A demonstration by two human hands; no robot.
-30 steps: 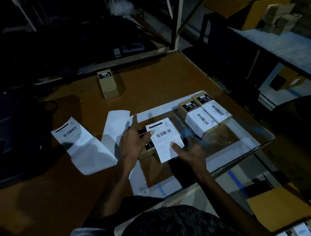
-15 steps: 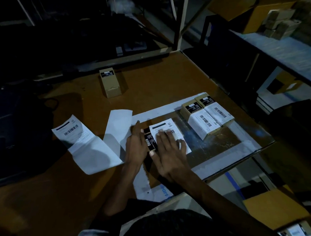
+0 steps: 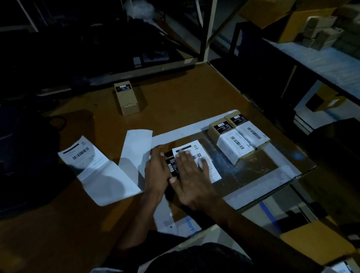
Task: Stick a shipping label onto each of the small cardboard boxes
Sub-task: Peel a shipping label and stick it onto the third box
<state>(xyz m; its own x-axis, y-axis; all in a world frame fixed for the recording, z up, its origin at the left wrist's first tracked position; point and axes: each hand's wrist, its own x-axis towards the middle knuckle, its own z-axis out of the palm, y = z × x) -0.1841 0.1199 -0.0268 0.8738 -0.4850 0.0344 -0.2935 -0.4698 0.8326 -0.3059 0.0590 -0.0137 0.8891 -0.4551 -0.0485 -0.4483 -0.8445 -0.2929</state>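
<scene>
A small cardboard box (image 3: 172,166) lies in front of me on the brown table (image 3: 176,95), mostly hidden under my hands. A white shipping label (image 3: 203,151) covers its top. My right hand (image 3: 190,178) lies flat on the label with the fingers spread. My left hand (image 3: 157,170) rests against the box's left side. Two labelled boxes (image 3: 237,139) sit side by side to the right. One unlabelled box (image 3: 126,98) stands further back. A strip of labels and backing paper (image 3: 103,170) lies to the left.
A taped rectangle (image 3: 255,189) marks the table's right part, close to its edge. Dark bags and equipment (image 3: 19,150) crowd the left. A side bench (image 3: 333,60) with stacked boxes stands at the upper right. More cardboard (image 3: 319,241) lies on the floor at the lower right.
A second ago my hands held the label by its edges above the box. It now lies on the box, and my right hand has moved onto it, flat.
</scene>
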